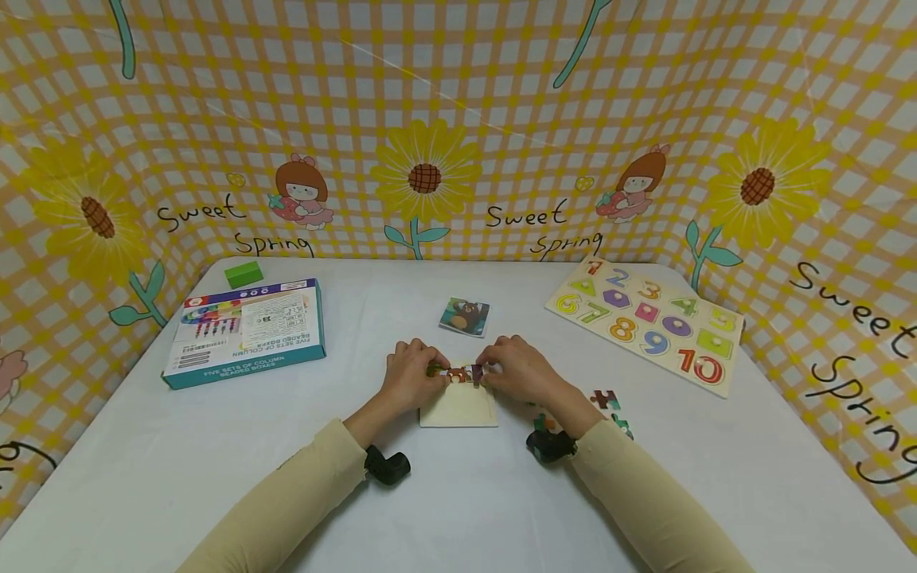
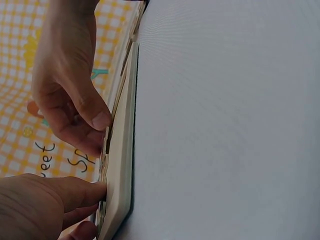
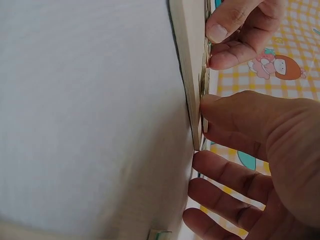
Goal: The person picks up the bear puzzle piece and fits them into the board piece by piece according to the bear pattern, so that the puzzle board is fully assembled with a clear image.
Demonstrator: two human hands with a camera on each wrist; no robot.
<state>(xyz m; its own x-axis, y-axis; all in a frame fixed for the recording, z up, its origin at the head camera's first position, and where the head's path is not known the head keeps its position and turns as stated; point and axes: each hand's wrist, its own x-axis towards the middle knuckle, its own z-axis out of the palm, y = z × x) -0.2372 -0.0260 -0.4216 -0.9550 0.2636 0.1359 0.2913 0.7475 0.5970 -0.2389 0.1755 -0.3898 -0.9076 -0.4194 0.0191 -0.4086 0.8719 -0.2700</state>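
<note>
Both hands meet over a small pale wooden puzzle board [image 1: 458, 410] at the middle of the table. Along its far edge lies a strip of brown and white jigsaw pieces [image 1: 457, 375]. The left hand [image 1: 413, 380] pinches the left end of this strip between thumb and fingers. At the right end, the right hand [image 1: 523, 371] pinches a dark purple piece [image 1: 476, 372]; its other fingers spread past the board in the right wrist view. Seen edge-on in the left wrist view, the pieces stand slightly above the board [image 2: 120, 165]. Fingers hide part of the strip.
Loose jigsaw pieces [image 1: 605, 399] lie by the right forearm, partly hidden by it. Beyond the board sits a bear picture card [image 1: 466, 317]. A number board [image 1: 648, 322] lies at back right, a boxed set [image 1: 247, 334] at left with a green block [image 1: 243, 274] behind it.
</note>
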